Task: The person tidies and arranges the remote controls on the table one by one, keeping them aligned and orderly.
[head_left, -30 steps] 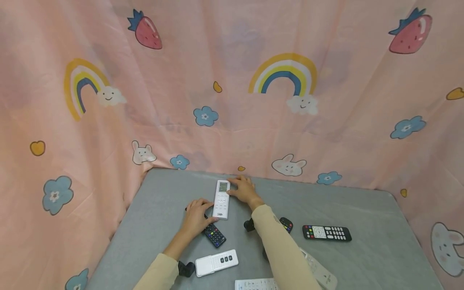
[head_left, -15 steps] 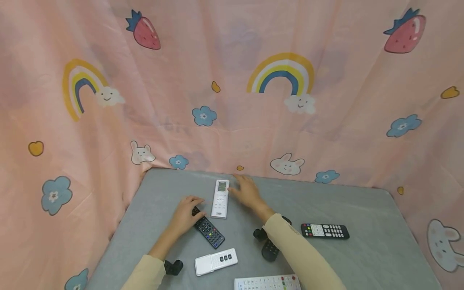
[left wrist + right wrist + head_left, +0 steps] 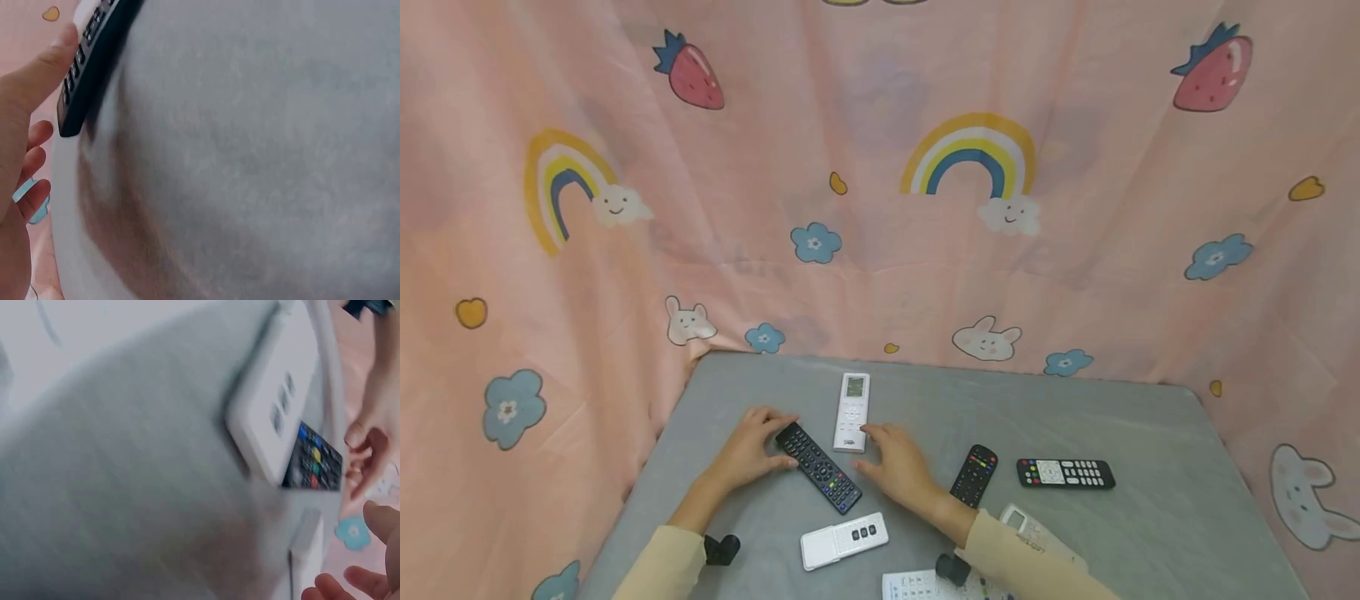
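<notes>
A long black remote control (image 3: 820, 468) lies slanted on the grey table. My left hand (image 3: 741, 454) holds its upper left end, fingertips at the top corner and thumb against the long lower edge. In the left wrist view the thumb (image 3: 53, 62) lies along the side of that remote. A white remote control with a small screen (image 3: 852, 412) lies lengthwise behind it. Near this remote's lower end is my right hand (image 3: 904, 473), fingers relaxed and spread, index fingertip right at its edge. The right wrist view shows the right fingers holding nothing.
A white slide-cover remote (image 3: 844, 542) lies in front. Further right are a black remote (image 3: 974, 475) and another black one with a white pad (image 3: 1066, 473). A cream remote (image 3: 1045, 537) and a white many-button remote (image 3: 910, 586) lie partly under the right forearm. A pink curtain (image 3: 880, 283) hangs behind.
The left hand has shifted left from the white remote to the black one, whose upper end has swung left. The right hand has left the white remote's top and come down to its lower end.
</notes>
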Available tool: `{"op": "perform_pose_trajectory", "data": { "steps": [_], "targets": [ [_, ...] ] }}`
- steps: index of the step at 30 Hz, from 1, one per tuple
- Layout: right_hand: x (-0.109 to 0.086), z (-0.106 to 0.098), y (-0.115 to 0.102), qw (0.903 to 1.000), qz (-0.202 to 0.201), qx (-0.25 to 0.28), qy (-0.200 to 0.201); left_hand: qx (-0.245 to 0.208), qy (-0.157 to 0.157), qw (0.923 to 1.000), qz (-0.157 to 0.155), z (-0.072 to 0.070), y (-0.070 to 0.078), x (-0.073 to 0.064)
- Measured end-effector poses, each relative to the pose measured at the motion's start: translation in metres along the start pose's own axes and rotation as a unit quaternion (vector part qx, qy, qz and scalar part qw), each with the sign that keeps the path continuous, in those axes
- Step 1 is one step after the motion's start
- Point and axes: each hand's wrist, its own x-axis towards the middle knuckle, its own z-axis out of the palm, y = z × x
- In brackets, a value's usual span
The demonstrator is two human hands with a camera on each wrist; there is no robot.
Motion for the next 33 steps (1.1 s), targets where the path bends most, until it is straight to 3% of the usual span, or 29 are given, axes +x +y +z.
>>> {"op": "perform_pose_trajectory", "data": {
  "steps": [4, 12, 27, 33],
  "targets": [
    [-0.013, 0.009, -0.002, 0.9995, 0.002, -0.005, -0.03, 0.005, -0.019, 0.9998, -0.002, 0.0, -0.007, -0.001],
    [-0.02, 0.019, 0.002, 0.9979, -0.026, -0.011, -0.059, 0.012, -0.023, 0.9997, 0.0, 0.003, -0.014, 0.004],
    [-0.026, 0.026, -0.001, 0.9959, -0.029, -0.077, -0.038, 0.024, -0.028, 0.9992, -0.016, 0.007, -0.016, 0.004],
    [-0.026, 0.024, -0.002, 0.9955, -0.024, -0.085, -0.034, 0.02, -0.009, 0.9997, -0.005, 0.008, -0.016, 0.003]
  ]
}}
